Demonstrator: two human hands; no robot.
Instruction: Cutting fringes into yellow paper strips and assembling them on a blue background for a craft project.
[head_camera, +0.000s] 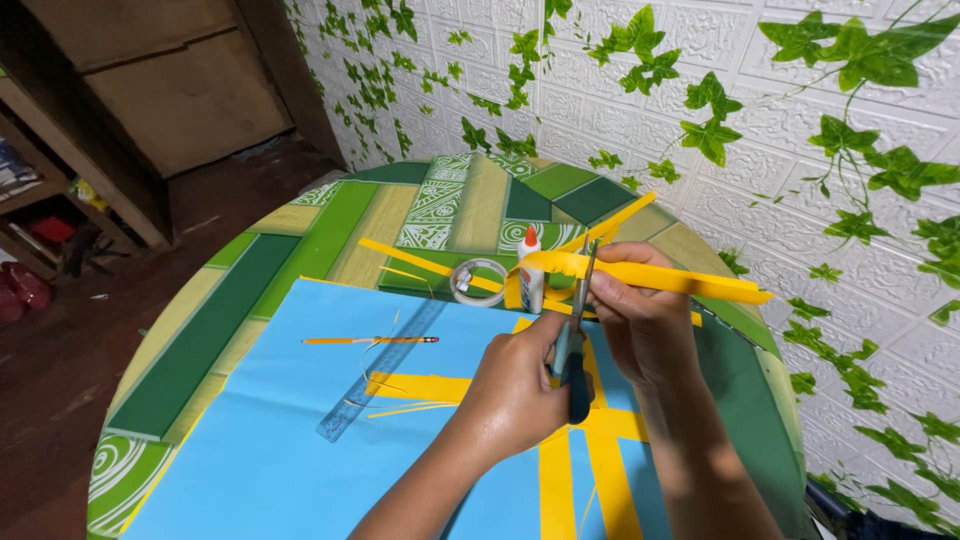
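My left hand (515, 385) grips scissors (578, 340), blades up into the yellow strip (660, 277) pinched flat by my right hand (640, 320).

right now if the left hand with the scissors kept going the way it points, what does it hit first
Probably the yellow paper strip in the right hand: the left hand aims the scissors up at it. Depth is unclear.

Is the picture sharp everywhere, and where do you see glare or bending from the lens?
Head view: hands, scissors and yellow paper strip are sharp; soft glare lies on the blue paper sheet and the left hand; the shelves at far left sit dim; the round table edge bows, hinting wide-angle distortion.
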